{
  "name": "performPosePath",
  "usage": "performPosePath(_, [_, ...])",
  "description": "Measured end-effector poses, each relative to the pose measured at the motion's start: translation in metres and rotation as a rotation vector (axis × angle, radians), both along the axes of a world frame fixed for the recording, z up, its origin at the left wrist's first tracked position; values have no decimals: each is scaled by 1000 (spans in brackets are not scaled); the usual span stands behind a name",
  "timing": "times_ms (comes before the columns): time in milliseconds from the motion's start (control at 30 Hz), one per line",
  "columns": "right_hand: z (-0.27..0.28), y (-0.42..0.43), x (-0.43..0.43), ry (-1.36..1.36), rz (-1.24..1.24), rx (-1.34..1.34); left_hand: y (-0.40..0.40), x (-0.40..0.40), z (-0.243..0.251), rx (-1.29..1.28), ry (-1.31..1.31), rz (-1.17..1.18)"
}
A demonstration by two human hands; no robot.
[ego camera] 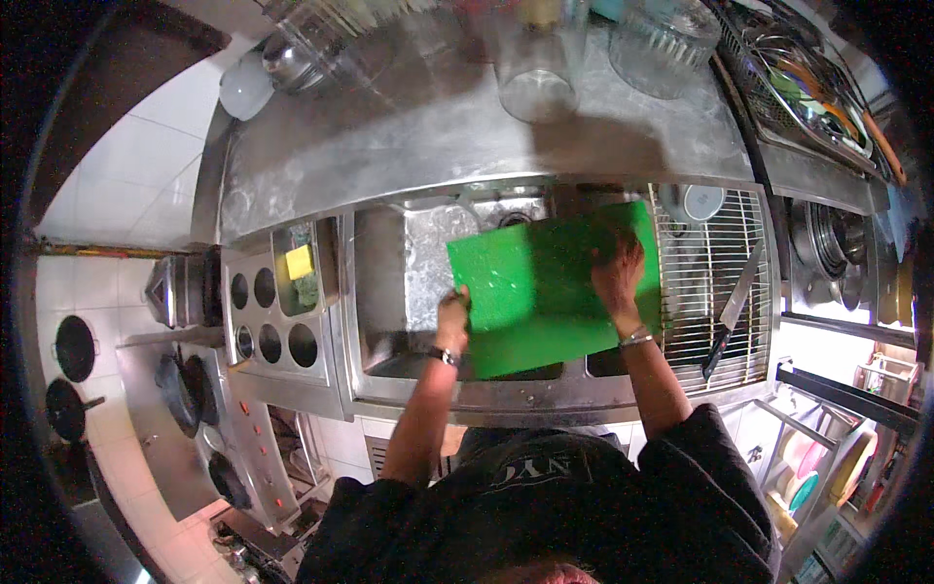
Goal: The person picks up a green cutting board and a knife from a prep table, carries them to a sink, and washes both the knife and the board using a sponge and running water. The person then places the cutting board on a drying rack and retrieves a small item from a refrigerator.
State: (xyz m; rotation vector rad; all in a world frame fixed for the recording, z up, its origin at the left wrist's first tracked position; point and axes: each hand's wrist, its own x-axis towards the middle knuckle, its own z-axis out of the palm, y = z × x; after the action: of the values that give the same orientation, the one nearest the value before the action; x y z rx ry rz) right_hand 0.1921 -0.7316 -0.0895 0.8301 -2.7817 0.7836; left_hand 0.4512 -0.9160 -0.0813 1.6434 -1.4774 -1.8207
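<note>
A green cutting board [503, 292], wet on its left part, lies tilted across a stainless steel sink [379, 292]. My left hand [454, 314] grips the board's left edge. My right hand [620, 274] rests on the board's upper face near its right end, fingers spread and somewhat blurred; nothing shows in it. Right of the board is a wire drying rack [686, 292]. On the rack lie a chef's knife [733, 310] with a black handle and, at the back, a pale round dish [704, 202].
Left of the sink, a tray [321, 255] holds a yellow sponge [299, 262] beside round holes in a steel top [284, 314]. Clear containers [538, 91] stand on the back shelf [452, 139]. A wire basket of utensils [803, 109] is at the upper right, with a stove [175, 431] far left.
</note>
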Motion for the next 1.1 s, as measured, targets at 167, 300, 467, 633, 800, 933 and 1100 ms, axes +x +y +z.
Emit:
performPosePath(167, [-20, 57, 20, -11, -164, 178, -116, -11, -23, 106, 140, -95])
performPosePath(300, [-64, 78, 20, -348, -106, -365, -165, -30, -54, 65, 51, -223])
performPosePath(467, [20, 71, 46, -1060, -518, -378, -163, -59, -46, -129, 7, -390])
performPosePath(633, [80, 85, 58, -918, -422, -771, -141, -111, -4, -220, -63, -559])
performPosePath(800, [128, 81, 43, -791, -117, -816, -154, -117, 2, -353, -4, -689])
performPosePath(933, [109, 64, 23, -750, -82, -792, -197, -73, 9, -325, -87, -515])
performPosePath(1100, [36, 4, 15, -986, -135, -772, -224, -21, 99, -357, -66, -620])
